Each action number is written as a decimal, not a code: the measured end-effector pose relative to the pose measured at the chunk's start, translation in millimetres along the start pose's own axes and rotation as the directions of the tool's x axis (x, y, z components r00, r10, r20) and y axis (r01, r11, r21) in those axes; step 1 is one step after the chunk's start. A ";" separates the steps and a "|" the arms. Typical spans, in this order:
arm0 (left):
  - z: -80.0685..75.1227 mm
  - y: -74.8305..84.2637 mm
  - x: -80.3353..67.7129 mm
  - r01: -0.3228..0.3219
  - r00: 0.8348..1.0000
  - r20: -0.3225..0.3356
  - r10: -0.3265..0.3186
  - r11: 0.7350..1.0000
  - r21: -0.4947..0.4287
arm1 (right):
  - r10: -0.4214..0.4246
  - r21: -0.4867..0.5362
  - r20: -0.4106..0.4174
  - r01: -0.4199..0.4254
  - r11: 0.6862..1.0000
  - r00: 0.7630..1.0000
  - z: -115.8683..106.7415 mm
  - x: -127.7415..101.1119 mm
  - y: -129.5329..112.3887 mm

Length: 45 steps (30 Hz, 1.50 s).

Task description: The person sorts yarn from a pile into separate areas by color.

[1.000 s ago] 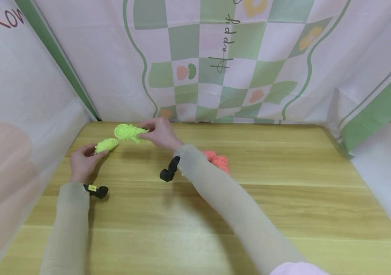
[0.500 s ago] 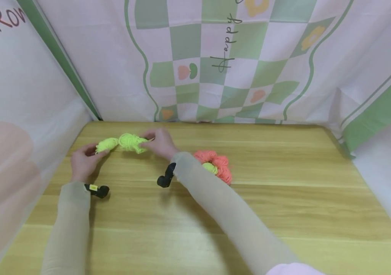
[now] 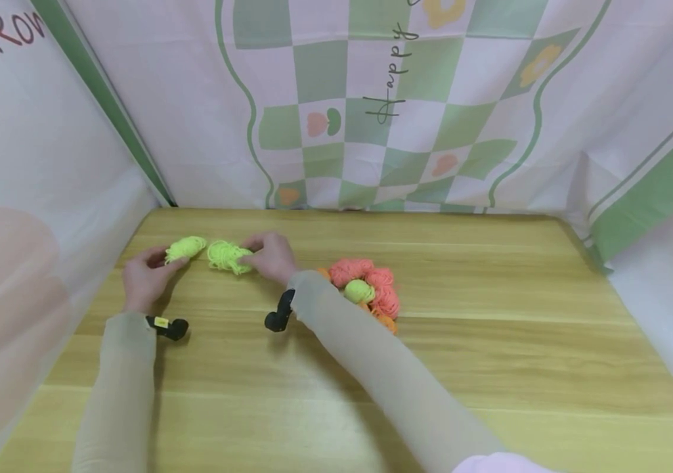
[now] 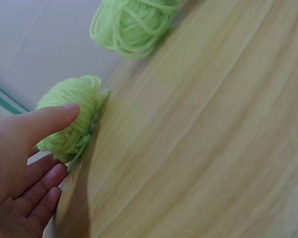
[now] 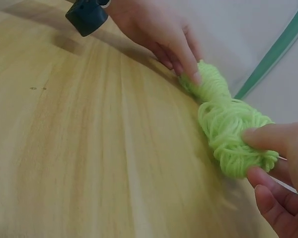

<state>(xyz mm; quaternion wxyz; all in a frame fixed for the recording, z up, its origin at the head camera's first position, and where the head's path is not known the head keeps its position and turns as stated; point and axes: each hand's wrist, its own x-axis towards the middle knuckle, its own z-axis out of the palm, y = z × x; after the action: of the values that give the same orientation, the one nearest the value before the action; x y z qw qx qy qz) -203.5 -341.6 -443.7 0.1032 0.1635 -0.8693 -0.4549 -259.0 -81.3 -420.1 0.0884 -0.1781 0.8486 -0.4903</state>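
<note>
My left hand [image 3: 159, 265] pinches a small tight lime-green yarn bundle [image 3: 185, 247] between thumb and fingers at the table's far left; in the left wrist view the thumb lies over that bundle [image 4: 72, 124]. My right hand [image 3: 255, 255] grips a looser lime-green yarn skein [image 3: 226, 255] just right of it, low on the wood. The right wrist view shows the skein [image 5: 233, 136] between thumb and fingers of the right hand [image 5: 260, 158], with the small bundle [image 5: 208, 82] touching it. In the left wrist view the skein [image 4: 131, 25] lies further off.
A pile of coral-pink yarn [image 3: 374, 284] with a small green ball [image 3: 360, 291] and some orange yarn [image 3: 385, 321] lies right of my right forearm. The wooden table [image 3: 490, 341] is walled by patterned cloth [image 3: 371, 98] at the back and both sides.
My right hand has brought the loose green skein down and toward me onto the table. Its arm has shifted left, uncovering the pink yarn pile. The left hand has stayed put.
</note>
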 end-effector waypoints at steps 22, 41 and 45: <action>1.0 -0.4 -0.7 -0.040 0.999 -0.013 0.040 0.999 0.000 | 0.030 0.001 0.024 -0.031 1.000 0.999 3.8 -0.1 -2.5; 0.7 -1.0 -0.6 -0.020 1.000 -0.012 0.020 1.000 0.004 | -0.037 0.064 0.021 0.035 0.997 0.999 -5.6 5.2 -8.6; -0.3 -0.1 -1.0 -0.014 1.000 -0.012 0.014 1.000 0.005 | -0.080 0.085 0.026 0.077 0.993 0.996 -16.3 5.7 -20.1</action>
<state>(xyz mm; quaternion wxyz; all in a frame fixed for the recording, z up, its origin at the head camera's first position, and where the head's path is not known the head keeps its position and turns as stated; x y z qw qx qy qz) -202.5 -341.5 -443.7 0.1113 0.1605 -0.8708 -0.4513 -265.2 -79.6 -394.4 0.0887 -0.2146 0.8182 -0.5259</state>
